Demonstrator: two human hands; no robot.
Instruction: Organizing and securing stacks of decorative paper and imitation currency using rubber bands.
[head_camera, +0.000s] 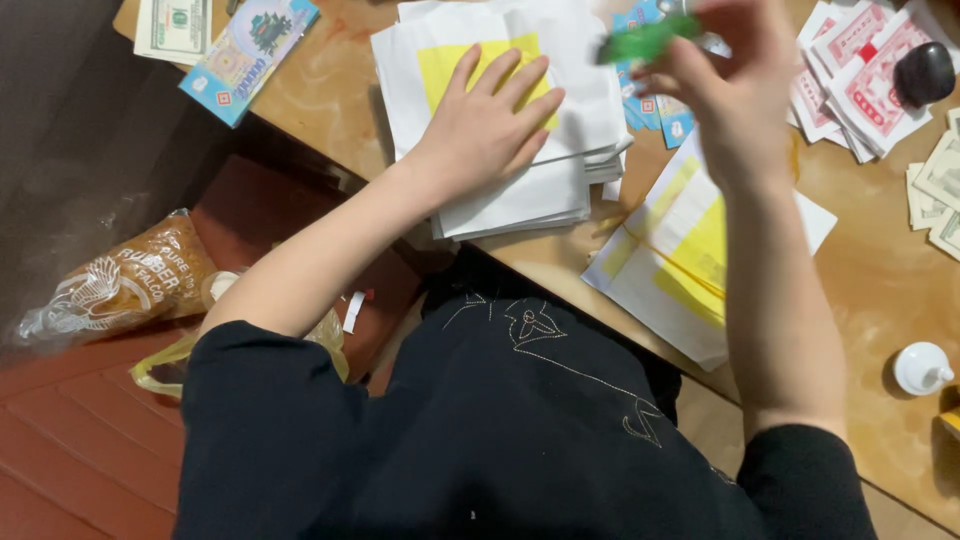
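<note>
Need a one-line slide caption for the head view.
Left hand flat on white-and-yellow paper stack; right hand lifts a green item over the wooden table.

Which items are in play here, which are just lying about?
In play: left hand flat on the white-and-yellow paper stack; right hand pinching a green strip.

Lying about: banded paper bundle, red-and-white notes, black stone, white bottle cap, bag on floor.

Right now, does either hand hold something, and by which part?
The right hand pinches a blurred green item by its right end. The left hand only presses flat on the paper stack.
</note>
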